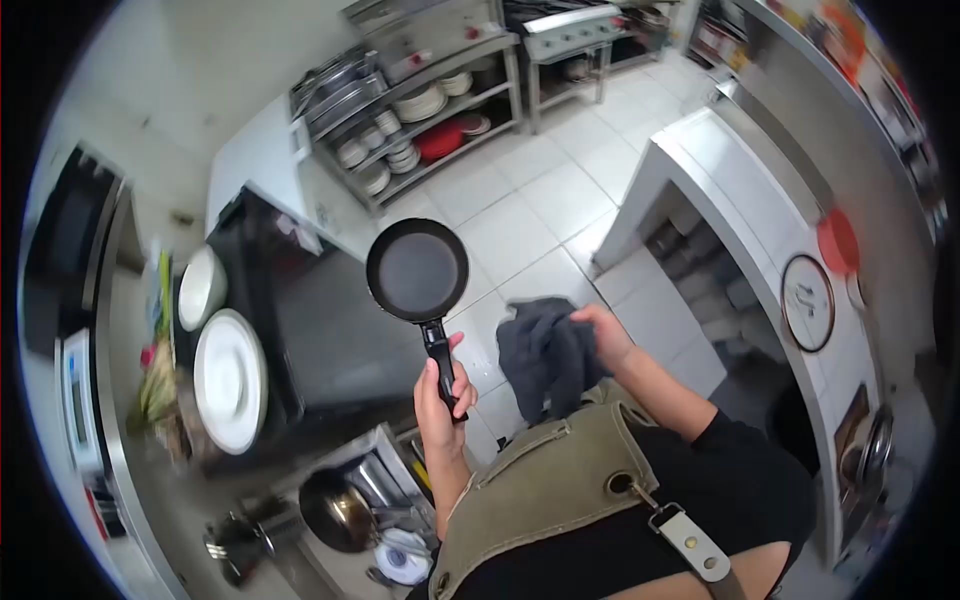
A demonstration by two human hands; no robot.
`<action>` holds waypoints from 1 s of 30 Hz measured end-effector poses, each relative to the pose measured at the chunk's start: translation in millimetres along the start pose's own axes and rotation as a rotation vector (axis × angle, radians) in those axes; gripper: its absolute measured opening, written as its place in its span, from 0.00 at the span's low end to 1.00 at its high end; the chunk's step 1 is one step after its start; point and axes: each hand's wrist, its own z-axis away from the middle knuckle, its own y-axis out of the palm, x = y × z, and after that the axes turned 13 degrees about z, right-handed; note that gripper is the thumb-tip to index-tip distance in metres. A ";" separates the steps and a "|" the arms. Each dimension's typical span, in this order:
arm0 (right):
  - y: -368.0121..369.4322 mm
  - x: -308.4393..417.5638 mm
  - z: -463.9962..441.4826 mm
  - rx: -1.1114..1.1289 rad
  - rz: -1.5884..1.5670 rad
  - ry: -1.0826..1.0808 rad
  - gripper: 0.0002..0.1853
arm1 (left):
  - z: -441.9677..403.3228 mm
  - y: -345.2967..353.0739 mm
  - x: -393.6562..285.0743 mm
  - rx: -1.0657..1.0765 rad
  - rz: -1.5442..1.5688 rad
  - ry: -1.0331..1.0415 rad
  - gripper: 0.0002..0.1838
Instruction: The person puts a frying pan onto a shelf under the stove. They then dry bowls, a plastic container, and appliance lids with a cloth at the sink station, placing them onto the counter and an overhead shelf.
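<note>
A small black frying pan point(417, 270) is held up in front of me, its dark inner surface facing the camera. My left hand point(440, 392) is wrapped round its black handle. To the right of the pan, a crumpled dark grey cloth point(545, 350) hangs from my right hand point(603, 338), whose fingers pinch its upper right edge. Cloth and pan are apart.
White plates point(230, 380) and a bowl point(203, 288) stand on the dark counter at left. Metal shelves point(440, 100) with dishes are ahead, near a stove point(572, 40). A white tiled counter point(740, 190) runs along the right. Below left sits a dark wok point(338, 510).
</note>
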 end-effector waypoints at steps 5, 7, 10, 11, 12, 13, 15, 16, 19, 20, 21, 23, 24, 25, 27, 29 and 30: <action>-20.7 33.5 -10.7 0.098 -0.364 -0.388 0.29 | -93.5 7.2 -10.6 0.044 -0.150 -0.054 0.25; -43.8 49.6 0.0 0.097 -0.385 -0.492 0.30 | -124.4 32.7 5.3 0.034 -0.239 -0.077 0.24; -49.4 86.8 25.3 -0.028 -0.239 -0.632 0.29 | -156.2 69.2 29.9 0.116 -0.221 -0.156 0.24; -50.7 93.7 30.2 -0.043 -0.246 -0.648 0.29 | -164.2 75.3 34.1 0.132 -0.224 -0.190 0.24; -50.3 98.9 32.2 -0.112 -0.199 -0.628 0.27 | -171.0 79.2 36.6 0.147 -0.239 -0.217 0.24; -51.2 101.3 31.1 -0.177 -0.156 -0.604 0.26 | -177.8 79.8 38.3 0.156 -0.248 -0.230 0.24; -56.0 101.9 17.7 -0.196 -0.240 -0.618 0.24 | -193.7 74.3 40.9 0.183 -0.230 -0.265 0.24; -57.9 102.3 9.9 -0.206 -0.309 -0.625 0.23 | -202.8 70.5 40.7 0.186 -0.226 -0.272 0.24; -63.1 111.7 -14.3 -0.256 -0.366 -0.650 0.21 | -230.4 56.2 36.2 0.163 -0.211 -0.286 0.24; -65.0 117.5 -24.6 -0.256 -0.368 -0.648 0.21 | -240.5 49.2 32.2 0.144 -0.200 -0.288 0.23; -67.1 124.6 -35.8 -0.268 -0.369 -0.605 0.21 | -252.7 42.4 26.9 0.139 -0.201 -0.285 0.23; -62.4 147.9 -66.5 -0.271 -0.365 -0.550 0.21 | -282.7 31.2 10.1 0.098 -0.189 -0.280 0.23; -56.6 159.8 -81.9 -0.300 -0.392 -0.559 0.22 | -296.4 25.6 1.7 0.060 -0.194 -0.269 0.23; -51.7 170.8 -98.3 -0.330 -0.415 -0.570 0.22 | -311.2 17.3 -7.0 0.057 -0.190 -0.261 0.23; -56.2 184.1 -135.7 -0.290 -0.399 -0.611 0.22 | -343.3 1.5 -25.6 -0.003 -0.237 -0.227 0.23; -50.0 203.5 -165.6 -0.253 -0.378 -0.632 0.22 | -371.8 -7.9 -46.3 -0.036 -0.217 -0.201 0.24; -40.8 216.9 -178.3 -0.229 -0.400 -0.639 0.23 | -385.7 -11.4 -57.9 -0.053 -0.213 -0.190 0.24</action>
